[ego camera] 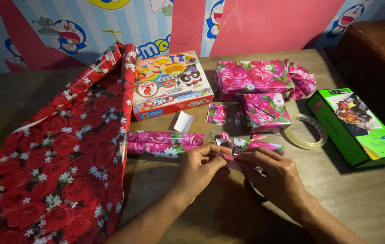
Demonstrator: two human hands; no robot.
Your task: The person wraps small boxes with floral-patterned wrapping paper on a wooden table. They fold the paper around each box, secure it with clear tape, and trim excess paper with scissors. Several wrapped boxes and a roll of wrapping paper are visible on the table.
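Both hands, left hand (200, 168) and right hand (273, 174), pinch a small pink floral wrapping-paper scrap (231, 159) together, roll of clear tape (305, 131) sitting near on the wooden table (364, 199).

Big sheet (61, 149): deep red roses, small white flowers, glossy.
Roll (165, 143): pink roses on magenta, white daisies, green leaves.
Wrapped parcels (252, 77): same pink rose print.
Strip (232, 161) in fingers (219, 151): pink.
Toy box (172, 84): red edge, rainbow-bright cartoon lid.
Green box (357, 129): lime green, dark picture panel.
Tape (306, 131): clear, yellowish.
Counter (359, 199): brown wood.
Wall (264, 22): pale blue striped cartoon-cat print, pink-red bands.
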